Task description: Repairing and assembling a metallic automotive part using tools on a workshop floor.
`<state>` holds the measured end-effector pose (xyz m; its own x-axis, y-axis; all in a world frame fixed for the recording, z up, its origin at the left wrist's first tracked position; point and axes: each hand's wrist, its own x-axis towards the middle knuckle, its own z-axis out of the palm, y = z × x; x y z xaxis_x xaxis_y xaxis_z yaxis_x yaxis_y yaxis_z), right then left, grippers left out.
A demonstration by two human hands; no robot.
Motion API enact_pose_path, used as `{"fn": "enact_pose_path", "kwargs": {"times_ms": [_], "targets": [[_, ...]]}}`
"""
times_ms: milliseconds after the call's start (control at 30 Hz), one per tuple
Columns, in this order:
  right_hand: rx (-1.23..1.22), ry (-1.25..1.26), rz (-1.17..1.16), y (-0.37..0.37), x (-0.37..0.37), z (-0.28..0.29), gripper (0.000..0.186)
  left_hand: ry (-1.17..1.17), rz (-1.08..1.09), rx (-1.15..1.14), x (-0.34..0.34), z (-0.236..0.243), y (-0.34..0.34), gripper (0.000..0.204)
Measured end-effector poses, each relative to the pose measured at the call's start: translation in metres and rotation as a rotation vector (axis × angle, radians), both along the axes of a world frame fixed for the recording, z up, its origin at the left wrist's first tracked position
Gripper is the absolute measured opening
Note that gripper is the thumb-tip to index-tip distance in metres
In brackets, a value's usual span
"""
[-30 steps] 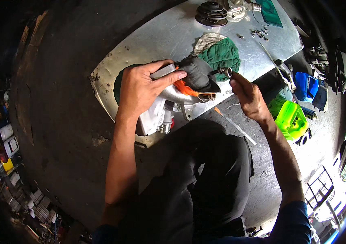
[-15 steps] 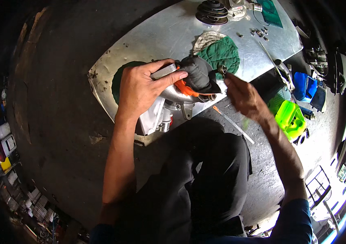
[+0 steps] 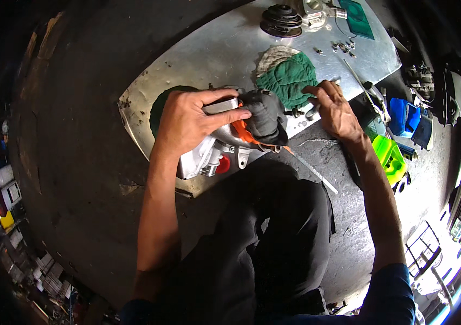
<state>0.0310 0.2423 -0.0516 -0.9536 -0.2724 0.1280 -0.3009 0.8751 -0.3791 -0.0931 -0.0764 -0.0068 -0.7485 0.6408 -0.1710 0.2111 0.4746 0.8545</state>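
My left hand grips a silver metal housing with an orange piece and a dark, cloth-like covering on it. A white and silver part and a red round piece show beneath. My right hand has bent fingers around a metal tool, mostly hidden, just right of the housing. Beyond them a green cloth lies on the aluminium plate, and another is partly hidden by my left hand.
Black stacked discs, a cast metal part, a green sheet and several small fittings sit on the plate. Blue container, bright green tray, rods and dark parts lie right. A thin strip lies below.
My right hand has risen and shifted slightly right, turning knuckles-up with the tool lower under its fingers. The housing and dark covering have tilted a little under my left hand.
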Motion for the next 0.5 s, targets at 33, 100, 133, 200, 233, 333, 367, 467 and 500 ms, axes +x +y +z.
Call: {"fn": "enact_pose_path", "kwargs": {"times_ms": [33,100,133,200,233,333,367,467,500], "targets": [[-0.180,-0.004,-0.098,-0.003,0.005,-0.003,0.030,0.017,0.004,0.016,0.004,0.002,0.002,0.041],[-0.456,-0.168,-0.385,-0.024,0.012,0.008,0.028,0.034,0.015,0.020,0.006,0.000,0.000,0.040],[-0.445,-0.171,-0.387,-0.028,0.014,0.017,0.028,0.029,0.015,0.030,0.007,-0.003,0.003,0.040],[-0.411,-0.463,-0.576,-0.037,0.018,0.033,0.044,0.052,0.013,0.037,0.007,0.006,0.008,0.040],[-0.432,-0.465,-0.573,-0.047,0.015,0.036,0.050,0.056,0.008,0.038,0.006,0.006,0.007,0.040],[-0.426,-0.383,-0.519,-0.063,0.013,0.029,0.041,0.041,0.031,-0.001,0.007,0.003,0.005,0.041],[-0.374,-0.460,-0.519,-0.062,0.009,0.034,0.036,0.071,0.019,0.006,0.008,0.001,0.006,0.040],[-0.336,-0.405,-0.412,-0.052,0.013,0.026,0.031,0.142,0.008,0.053,0.011,0.005,0.013,0.040],[-0.338,-0.215,-0.302,-0.050,0.015,0.023,0.029,0.124,0.020,0.042,0.011,0.006,0.015,0.040]]}}
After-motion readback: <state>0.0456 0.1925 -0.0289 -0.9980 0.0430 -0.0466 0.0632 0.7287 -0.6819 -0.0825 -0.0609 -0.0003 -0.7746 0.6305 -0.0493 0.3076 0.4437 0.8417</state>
